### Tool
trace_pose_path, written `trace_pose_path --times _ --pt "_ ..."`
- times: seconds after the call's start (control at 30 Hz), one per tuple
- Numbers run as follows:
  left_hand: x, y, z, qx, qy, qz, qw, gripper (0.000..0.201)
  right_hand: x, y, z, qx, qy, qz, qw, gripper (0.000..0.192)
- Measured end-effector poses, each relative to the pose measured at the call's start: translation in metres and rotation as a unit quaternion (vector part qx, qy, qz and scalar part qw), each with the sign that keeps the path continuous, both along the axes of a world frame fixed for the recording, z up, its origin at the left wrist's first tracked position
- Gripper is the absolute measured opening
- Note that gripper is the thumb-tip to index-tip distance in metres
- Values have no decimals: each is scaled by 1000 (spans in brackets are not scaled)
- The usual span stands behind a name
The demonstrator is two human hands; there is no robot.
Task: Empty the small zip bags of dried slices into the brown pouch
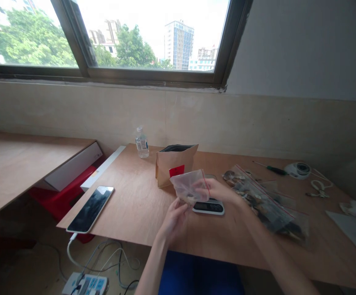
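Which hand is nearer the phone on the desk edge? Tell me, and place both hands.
Left. The left hand grips the small zip bag at its lower corner, on the side of the phone. The right hand holds the bag's far side, above the scale.

Phone (90,209), water bottle (141,142), screwdriver (270,168) — all on the table (134,205).

Daylight pours in through the window (141,37) ahead of me, where the sky is blown out white. Below the window, my desk (141,205) is evenly lit with faint shadows. The phone (91,208) screen shows glare. Edges bend and soften.
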State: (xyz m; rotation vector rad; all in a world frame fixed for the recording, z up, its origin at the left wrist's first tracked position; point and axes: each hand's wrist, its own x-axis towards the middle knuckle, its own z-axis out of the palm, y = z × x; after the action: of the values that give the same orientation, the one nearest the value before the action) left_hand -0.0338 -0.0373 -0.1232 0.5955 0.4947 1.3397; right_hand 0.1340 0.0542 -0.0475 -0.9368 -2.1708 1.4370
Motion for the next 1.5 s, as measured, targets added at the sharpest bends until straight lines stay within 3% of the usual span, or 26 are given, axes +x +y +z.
trace_pose_path --times 0.1,0.17,0.3,0.47,0.8,1.07,1.2,1.33,1.43,1.5 --pt "-3 -6 9 17 43 -5 999 34 1 -5 0 -33 -29 51 998 45" --pt "-3 -9 14 25 64 7 998 33 0 -8 0 -11 -37 62 997 45" --pt "-2 -10 21 24 93 44 994 33 -4 -15 1 51 -41 63 996 35" --pt "1 -11 29 -5 122 82 989 35 -7 -23 3 35 -2 29 999 31" --pt "-1 -12 24 13 213 83 973 34 -25 -24 -1 77 34 -1 996 28" --pt "0 -13 27 2 179 71 981 25 -25 -21 0 105 5 35 994 26" --pt "-2 -14 31 -11 157 78 984 30 -22 -18 -2 111 14 -2 994 21" --pt "-6 -17 36 -49 104 91 989 32 -16 -15 10 72 43 -26 996 17" --pt "-10 -18 33 -86 64 116 987 31 -12 -7 32 56 87 -44 994 19" --pt "-12 -19 27 -103 49 134 984 32 -14 4 51 93 119 -79 985 21"
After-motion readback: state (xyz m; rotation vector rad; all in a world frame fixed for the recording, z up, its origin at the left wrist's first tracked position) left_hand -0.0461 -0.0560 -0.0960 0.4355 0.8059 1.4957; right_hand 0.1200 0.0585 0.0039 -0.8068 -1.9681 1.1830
